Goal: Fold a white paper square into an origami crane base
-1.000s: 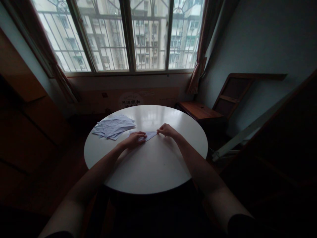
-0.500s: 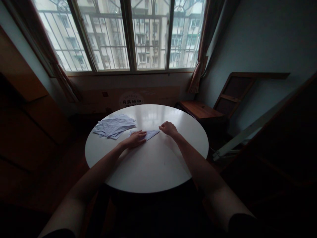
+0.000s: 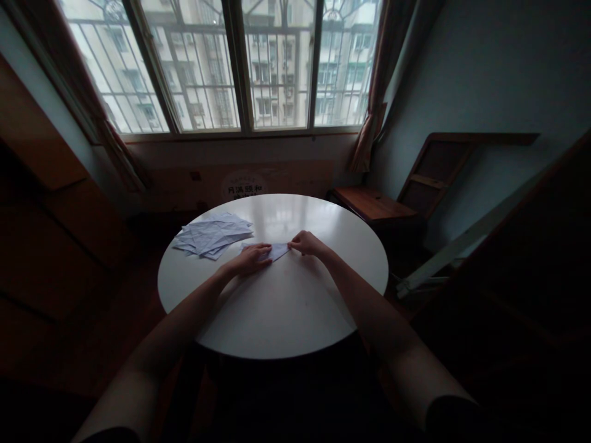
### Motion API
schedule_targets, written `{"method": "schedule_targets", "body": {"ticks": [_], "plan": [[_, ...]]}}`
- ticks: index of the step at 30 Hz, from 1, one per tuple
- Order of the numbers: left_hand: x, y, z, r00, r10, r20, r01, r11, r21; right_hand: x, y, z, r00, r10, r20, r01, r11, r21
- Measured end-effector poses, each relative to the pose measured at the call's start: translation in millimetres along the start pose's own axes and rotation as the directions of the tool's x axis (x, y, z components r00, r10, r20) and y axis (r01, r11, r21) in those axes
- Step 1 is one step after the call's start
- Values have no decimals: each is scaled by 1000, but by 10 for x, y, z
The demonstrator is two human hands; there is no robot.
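A folded sheet of paper (image 3: 279, 251), pale and pointed toward the right, lies on the round white table (image 3: 277, 314). My left hand (image 3: 250, 259) rests flat on the paper's left part, fingers stretched out, and hides much of it. At the paper's right tip, my right hand (image 3: 307, 243) has its fingers pinched together on the corner. To the left of both hands sits a loose, overlapping pile of folded papers (image 3: 213, 234).
Behind the table, a cardboard box (image 3: 295, 175) with printed characters leans below the barred window (image 3: 277, 74). A wooden chair (image 3: 378, 203) stands at the back right. Wooden cabinets (image 3: 41, 135) line the left side.
My right hand has moved a little left and now pinches the paper's right tip, which was beside its fingers before. My left hand has stayed in place on the paper.
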State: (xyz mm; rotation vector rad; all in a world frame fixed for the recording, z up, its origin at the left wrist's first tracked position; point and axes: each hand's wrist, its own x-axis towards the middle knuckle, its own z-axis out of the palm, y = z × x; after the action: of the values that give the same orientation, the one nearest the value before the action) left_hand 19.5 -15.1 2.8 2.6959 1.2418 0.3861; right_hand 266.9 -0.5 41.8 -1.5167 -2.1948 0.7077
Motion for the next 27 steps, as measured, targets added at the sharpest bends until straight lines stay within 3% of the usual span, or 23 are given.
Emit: {"method": "schedule_targets", "body": {"ticks": [6,27], "plan": [[11,-7,3,999,-36,-24,36,999,-9,17,15,4,1000,-6,14,5,999,33],[-3,14,-56,996,8,-84,-10,1000,-16,25,35,6,998,-56,33,54,997,56]]}}
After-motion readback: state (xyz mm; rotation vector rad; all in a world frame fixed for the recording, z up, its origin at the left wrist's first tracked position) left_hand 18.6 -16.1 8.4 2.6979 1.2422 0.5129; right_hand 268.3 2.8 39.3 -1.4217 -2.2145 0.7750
